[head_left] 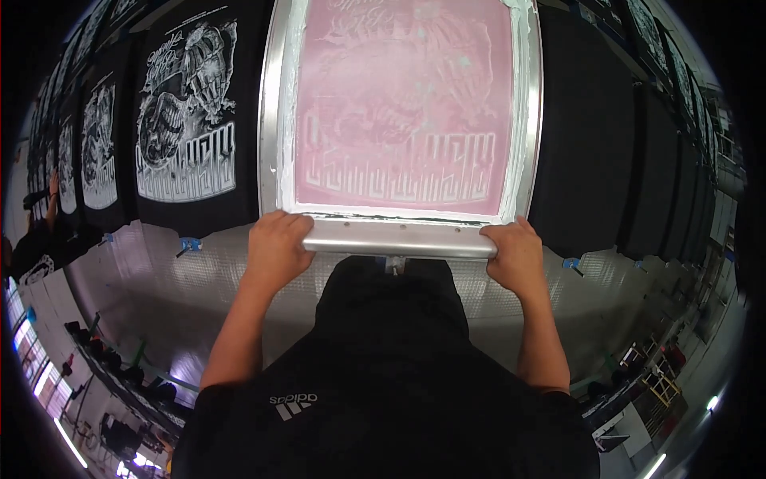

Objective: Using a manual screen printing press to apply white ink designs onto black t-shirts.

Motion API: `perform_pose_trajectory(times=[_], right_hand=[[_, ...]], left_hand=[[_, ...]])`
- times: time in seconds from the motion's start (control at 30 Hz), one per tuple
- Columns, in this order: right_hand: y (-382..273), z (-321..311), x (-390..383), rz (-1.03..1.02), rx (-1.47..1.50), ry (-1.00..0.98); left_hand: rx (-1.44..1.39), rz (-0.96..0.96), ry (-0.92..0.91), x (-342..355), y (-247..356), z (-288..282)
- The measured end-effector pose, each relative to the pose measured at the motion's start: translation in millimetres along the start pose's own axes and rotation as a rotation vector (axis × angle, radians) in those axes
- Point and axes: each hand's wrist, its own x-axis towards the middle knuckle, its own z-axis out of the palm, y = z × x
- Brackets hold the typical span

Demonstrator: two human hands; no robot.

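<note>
A screen printing screen (399,104) with pink mesh, a pale faint design and white ink along its inner borders lies in front of me, in a metal frame (399,239). My left hand (278,249) is closed on the frame's near left corner. My right hand (514,251) is closed on the near right corner, its thumb on the bar. What lies under the screen is hidden by it.
Printed black garments (179,191) stretch in a row to the left, and plain black ones (590,160) to the right, with blue clamps (190,246) below their edges. Another person (32,247) works at the far left. A silvery quilted surface (207,279) lies below.
</note>
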Motion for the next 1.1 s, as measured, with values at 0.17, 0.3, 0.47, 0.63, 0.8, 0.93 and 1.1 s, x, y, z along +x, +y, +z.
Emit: perform_pose_trajectory(times=[0.17, 0.3, 0.47, 0.63, 0.8, 0.93, 1.1], right_hand=[[-4, 45, -21, -0.057, -0.006, 0.284], [27, -13, 85, -0.098, -0.083, 0.331], [64, -100, 232, -0.067, -0.209, 0.464], [85, -175, 345, 0.016, -0.221, 0.372], [110, -228, 400, -0.126, -0.201, 0.291], [100, -264, 411, -0.181, -0.07, 0.216], [111, -289, 438, -0.188, -0.097, 0.163]], left_hand=[[0.131, 0.108, 0.298, -30, -7, 39], [0.134, 0.043, 0.261, 87, -45, 13], [0.243, -0.046, 0.217, 256, -85, -48], [0.279, 0.008, 0.288, 383, -113, -91], [0.283, -0.025, 0.22, 424, -110, -123], [0.405, 0.001, 0.625, 383, -91, -140], [-0.64, -0.236, -0.148, 198, 13, -82]])
